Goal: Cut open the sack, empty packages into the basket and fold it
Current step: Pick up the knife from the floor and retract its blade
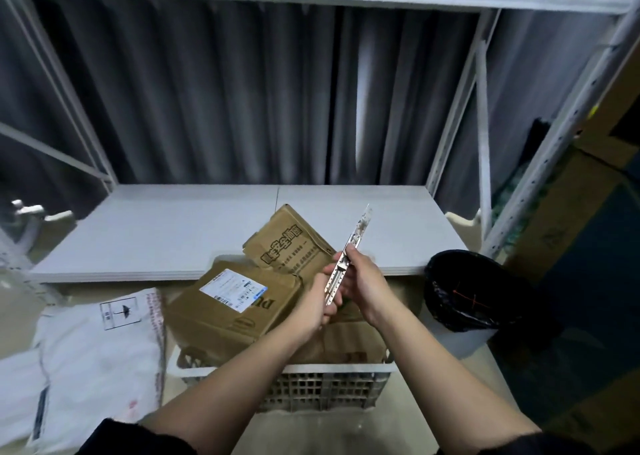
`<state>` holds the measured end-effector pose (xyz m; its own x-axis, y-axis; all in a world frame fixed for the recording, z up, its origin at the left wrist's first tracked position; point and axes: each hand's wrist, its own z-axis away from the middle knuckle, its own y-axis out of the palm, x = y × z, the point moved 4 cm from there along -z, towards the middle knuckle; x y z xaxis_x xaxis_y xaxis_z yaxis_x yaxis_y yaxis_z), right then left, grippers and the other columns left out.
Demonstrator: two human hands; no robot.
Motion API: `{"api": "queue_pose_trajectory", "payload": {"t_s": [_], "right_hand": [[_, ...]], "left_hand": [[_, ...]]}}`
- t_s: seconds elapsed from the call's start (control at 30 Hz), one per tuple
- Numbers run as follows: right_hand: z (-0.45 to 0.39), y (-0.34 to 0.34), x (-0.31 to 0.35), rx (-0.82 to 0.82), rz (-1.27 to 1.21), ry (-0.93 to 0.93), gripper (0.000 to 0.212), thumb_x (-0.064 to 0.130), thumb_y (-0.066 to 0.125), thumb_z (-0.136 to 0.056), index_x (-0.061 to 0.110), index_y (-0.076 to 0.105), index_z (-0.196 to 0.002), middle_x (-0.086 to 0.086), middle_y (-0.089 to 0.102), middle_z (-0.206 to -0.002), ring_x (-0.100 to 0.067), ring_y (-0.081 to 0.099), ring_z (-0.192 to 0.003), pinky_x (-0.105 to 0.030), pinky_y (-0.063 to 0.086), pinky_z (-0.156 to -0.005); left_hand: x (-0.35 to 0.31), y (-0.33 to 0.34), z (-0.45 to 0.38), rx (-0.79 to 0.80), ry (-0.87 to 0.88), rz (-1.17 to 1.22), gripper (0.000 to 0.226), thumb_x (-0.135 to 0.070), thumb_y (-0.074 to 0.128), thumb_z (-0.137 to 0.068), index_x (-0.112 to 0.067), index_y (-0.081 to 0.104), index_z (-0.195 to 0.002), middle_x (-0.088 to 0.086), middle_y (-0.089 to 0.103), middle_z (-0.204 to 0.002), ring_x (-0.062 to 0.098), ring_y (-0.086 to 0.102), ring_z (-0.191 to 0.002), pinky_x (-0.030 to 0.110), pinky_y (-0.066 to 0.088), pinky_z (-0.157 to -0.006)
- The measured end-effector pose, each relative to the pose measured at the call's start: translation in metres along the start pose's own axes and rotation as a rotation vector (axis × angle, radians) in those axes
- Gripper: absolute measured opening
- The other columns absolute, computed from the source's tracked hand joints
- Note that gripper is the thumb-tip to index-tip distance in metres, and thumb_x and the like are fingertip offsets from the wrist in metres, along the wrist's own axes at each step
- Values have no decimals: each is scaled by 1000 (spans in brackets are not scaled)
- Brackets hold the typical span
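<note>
The utility knife (pixel 343 267) stands tilted, blade up — held above the white basket (pixel 311 376) of cardboard packages (pixel 235 305). The right hand (pixel 363 285) curls round its middle; the left hand (pixel 320 302) pinches its lower end. The white sack (pixel 93 361) lies left of the basket, on the floor.

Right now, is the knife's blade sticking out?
Out: the blade sticks up past the utility knife handle, which both hands grip.
</note>
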<state>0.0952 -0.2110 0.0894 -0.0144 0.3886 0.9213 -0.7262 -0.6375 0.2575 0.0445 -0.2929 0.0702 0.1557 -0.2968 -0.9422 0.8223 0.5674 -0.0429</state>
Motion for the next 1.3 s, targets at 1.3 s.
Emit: {"api": "queue_pose_trajectory", "payload": {"t_s": [1.3], "right_hand": [[-19,48,-8,193,-93,-73,15,16,34,-103,10,46,-110,-5,75,-86,-23,72,-82,-32,57,-74]], "left_hand": [[-4,-23,-14,-146,138,303,49,-53,23,-88,-18,39,-58,-9,31,-35,2,21,-26,9,14,-33]]}}
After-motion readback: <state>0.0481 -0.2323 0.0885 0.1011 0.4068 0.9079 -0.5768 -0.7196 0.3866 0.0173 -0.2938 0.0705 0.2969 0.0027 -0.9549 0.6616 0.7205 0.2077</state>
